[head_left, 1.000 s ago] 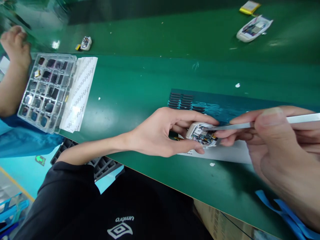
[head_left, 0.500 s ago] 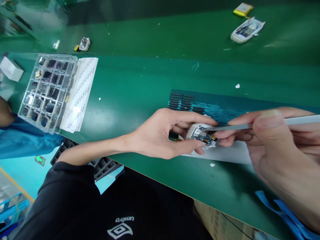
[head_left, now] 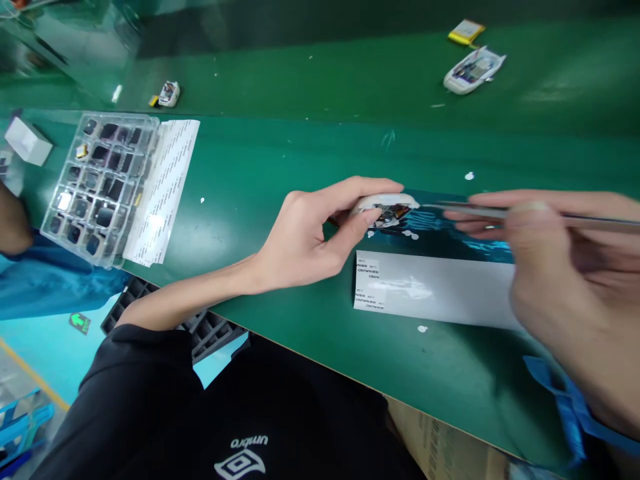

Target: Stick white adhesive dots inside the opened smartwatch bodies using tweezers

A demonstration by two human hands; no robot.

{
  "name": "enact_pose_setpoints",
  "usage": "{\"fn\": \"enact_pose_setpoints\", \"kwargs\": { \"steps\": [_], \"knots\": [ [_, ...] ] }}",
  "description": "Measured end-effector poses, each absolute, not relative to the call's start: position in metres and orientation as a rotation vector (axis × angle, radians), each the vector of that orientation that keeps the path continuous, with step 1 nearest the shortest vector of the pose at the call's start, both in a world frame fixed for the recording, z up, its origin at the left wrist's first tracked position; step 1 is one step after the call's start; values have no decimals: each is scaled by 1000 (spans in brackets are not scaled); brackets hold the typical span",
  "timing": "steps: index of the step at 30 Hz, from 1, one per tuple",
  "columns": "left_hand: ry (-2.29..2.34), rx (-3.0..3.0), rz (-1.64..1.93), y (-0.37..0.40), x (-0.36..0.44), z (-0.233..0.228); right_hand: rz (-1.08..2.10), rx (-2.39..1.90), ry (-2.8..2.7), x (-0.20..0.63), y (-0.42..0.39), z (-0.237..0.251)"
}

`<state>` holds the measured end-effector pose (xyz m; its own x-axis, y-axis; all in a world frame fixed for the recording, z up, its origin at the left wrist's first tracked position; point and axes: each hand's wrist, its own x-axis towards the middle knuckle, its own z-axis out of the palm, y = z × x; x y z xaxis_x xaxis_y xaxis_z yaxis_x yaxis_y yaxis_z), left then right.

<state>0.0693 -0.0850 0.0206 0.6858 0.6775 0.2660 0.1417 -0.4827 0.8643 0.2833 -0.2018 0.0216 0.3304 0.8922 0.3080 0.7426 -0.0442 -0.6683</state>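
Between the thumb and fingers of my left hand (head_left: 320, 233) is a small white device housing (head_left: 385, 201), tilted, its open side showing a circuit board and wires. My right hand (head_left: 555, 260) is closed around slim metal tweezers (head_left: 485, 211). Their tip points left, close to the housing's right end; whether it touches cannot be made out. Below the hands lies a white adhesive sheet (head_left: 430, 287) with printed marks at its left end. A dark blue glossy film strip (head_left: 440, 233) lies behind it, partly hidden by my hands.
At the far right sits another opened white housing (head_left: 473, 72) with a yellow-edged battery (head_left: 466, 31). A smaller opened unit (head_left: 169, 94) lies at the back left. On the left are a compartment tray (head_left: 100, 187) of dark parts, printed sheets (head_left: 167, 180) and a white box (head_left: 29, 141).
My left hand has lifted the housing away from me, up and left, tilting it. The tweezers have come out of the housing's inside. More of the white sheet shows.
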Motion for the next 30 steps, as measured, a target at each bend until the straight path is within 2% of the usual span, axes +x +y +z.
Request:
{"fn": "enact_pose_setpoints", "kwargs": {
  "steps": [5,11,16,24,30],
  "knots": [
    [495,2385,722,-77,72,8,334,-1810,-1538,289,-194,14],
    [422,2785,431,-82,73,-2,327,-1780,-1598,296,-192,9],
    [430,2872,317,-82,75,-7,201,-1719,-1740,295,-193,10],
    [339,2968,341,-77,79,-5,-104,-1520,-1906,292,-196,1],
    [286,2987,390,-76,80,-6,-179,-1695,-1737,302,-194,9]
  ]
}}
